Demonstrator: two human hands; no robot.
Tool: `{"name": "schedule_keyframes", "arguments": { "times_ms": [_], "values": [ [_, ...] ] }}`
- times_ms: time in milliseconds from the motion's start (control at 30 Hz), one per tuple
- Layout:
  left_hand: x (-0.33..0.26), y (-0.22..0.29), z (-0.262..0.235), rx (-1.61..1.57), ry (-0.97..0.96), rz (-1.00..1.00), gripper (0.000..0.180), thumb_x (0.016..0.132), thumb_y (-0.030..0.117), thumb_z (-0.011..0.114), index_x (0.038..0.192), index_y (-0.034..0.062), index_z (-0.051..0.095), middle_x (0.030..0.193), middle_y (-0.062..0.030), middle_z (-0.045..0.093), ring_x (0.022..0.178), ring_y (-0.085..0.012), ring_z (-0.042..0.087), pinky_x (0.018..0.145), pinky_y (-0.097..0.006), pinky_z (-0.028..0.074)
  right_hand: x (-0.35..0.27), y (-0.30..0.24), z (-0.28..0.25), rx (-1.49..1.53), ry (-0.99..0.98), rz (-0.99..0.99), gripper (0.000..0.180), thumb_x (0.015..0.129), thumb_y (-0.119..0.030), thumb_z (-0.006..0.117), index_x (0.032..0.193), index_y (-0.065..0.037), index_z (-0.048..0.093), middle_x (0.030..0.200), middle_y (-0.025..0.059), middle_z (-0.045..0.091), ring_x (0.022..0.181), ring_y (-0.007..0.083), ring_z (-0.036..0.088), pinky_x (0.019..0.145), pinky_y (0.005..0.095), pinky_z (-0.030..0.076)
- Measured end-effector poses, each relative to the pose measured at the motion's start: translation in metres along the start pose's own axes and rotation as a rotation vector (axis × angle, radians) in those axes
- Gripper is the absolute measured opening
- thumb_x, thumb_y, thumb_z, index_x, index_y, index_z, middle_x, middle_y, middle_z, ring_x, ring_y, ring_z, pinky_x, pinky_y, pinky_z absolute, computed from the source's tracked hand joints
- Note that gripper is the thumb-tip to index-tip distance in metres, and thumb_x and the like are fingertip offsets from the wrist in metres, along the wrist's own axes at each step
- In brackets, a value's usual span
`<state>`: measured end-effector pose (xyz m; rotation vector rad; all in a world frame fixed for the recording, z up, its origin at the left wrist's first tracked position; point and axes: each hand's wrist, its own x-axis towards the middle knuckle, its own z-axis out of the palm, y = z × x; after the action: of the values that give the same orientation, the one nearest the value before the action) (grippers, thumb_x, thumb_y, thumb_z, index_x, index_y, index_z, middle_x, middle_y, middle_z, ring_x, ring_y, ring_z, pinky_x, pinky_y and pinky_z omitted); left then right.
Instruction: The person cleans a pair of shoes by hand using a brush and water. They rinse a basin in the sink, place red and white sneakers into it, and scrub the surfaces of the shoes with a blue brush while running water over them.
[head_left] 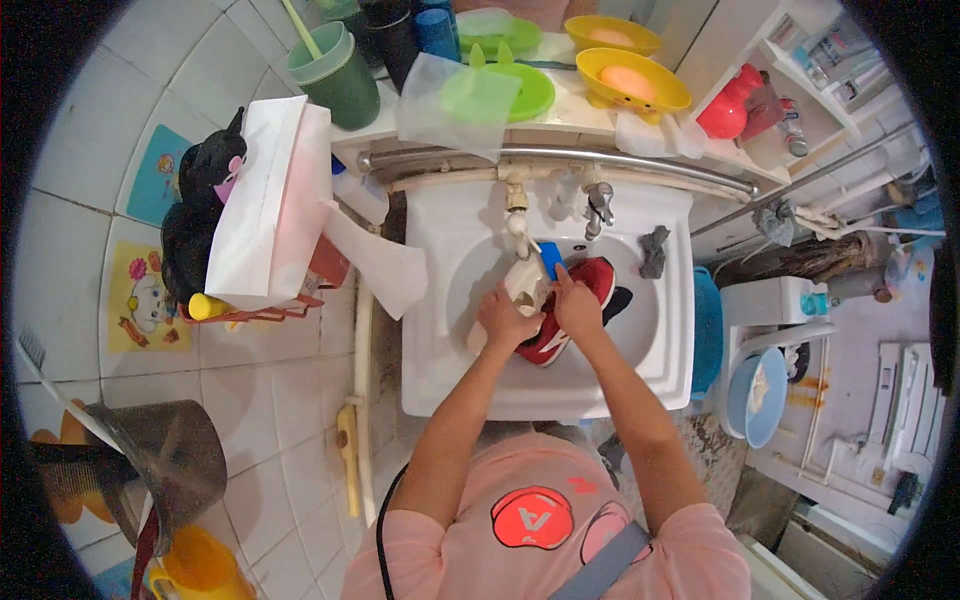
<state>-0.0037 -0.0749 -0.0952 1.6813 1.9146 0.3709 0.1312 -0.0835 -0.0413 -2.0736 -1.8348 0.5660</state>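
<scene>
Your hands meet mid-frame in the sink: the left hand is curled around the red shoe, which slants from lower left to upper right, while your right hand presses a brush on it.

Both forearms rise from the lower edge and converge toward the middle of the view, elbows bent and spread wide. The left hand is curled, knuckles up, fingers closed in a grip. The right hand sits just beside it, nearly touching, fingers bunched and pointing forward, its wrist held straight.
</scene>
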Motion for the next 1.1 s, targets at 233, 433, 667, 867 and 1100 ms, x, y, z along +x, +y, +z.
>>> {"name": "schedule_keyframes", "arguments": {
  "times_ms": [233,433,667,867,1100],
  "values": [
    [-0.001,0.005,-0.013,-0.008,-0.081,-0.011,0.103,0.052,0.046,0.079,0.132,0.0023,0.030,0.119,-0.0202,0.045,0.112,-0.0372,0.043,0.096,-0.046,0.033,0.018,0.029,-0.012,0.194,-0.063,0.085,0.037,0.088,-0.020,0.047,0.123,-0.007,0.049,0.093,0.0207,0.063,0.078,0.0378,0.060,0.066,0.0430,0.048],
    [0.040,0.004,-0.029,-0.276,-0.300,-0.034,0.097,0.052,0.046,0.079,0.126,-0.0009,0.038,0.122,-0.0222,0.046,0.115,-0.0377,0.042,0.099,-0.042,0.033,0.007,0.027,-0.011,0.515,-0.079,0.036,0.040,0.090,-0.017,0.050,0.128,-0.007,0.046,0.094,0.0163,0.063,0.081,0.0182,0.060,0.076,0.0275,0.045],
    [0.041,0.025,-0.024,-0.176,-0.181,0.113,0.072,0.055,0.036,0.079,0.109,0.0002,0.046,0.109,-0.0203,0.051,0.102,-0.0360,0.052,0.085,-0.042,0.044,0.016,0.033,-0.023,0.463,-0.126,0.025,0.038,0.090,-0.016,0.049,0.126,-0.004,0.047,0.096,0.0173,0.063,0.083,0.0229,0.061,0.079,0.0288,0.045],
    [0.039,0.019,-0.025,-0.201,-0.116,0.189,0.070,0.057,0.032,0.078,0.114,0.0062,0.047,0.111,-0.0164,0.053,0.102,-0.0334,0.054,0.083,-0.041,0.045,0.015,0.018,-0.023,0.415,-0.044,0.013,0.036,0.089,-0.018,0.048,0.123,-0.005,0.050,0.100,0.0225,0.061,0.092,0.0344,0.060,0.080,0.0352,0.045],
    [0.036,0.030,-0.035,-0.268,-0.239,0.134,0.071,0.057,0.029,0.078,0.117,0.0070,0.048,0.113,-0.0140,0.055,0.103,-0.0315,0.054,0.085,-0.040,0.045,0.013,0.017,-0.027,0.296,-0.074,0.018,0.035,0.089,-0.022,0.049,0.120,-0.006,0.053,0.097,0.0244,0.060,0.088,0.0375,0.060,0.077,0.0400,0.047]
  ]
}}
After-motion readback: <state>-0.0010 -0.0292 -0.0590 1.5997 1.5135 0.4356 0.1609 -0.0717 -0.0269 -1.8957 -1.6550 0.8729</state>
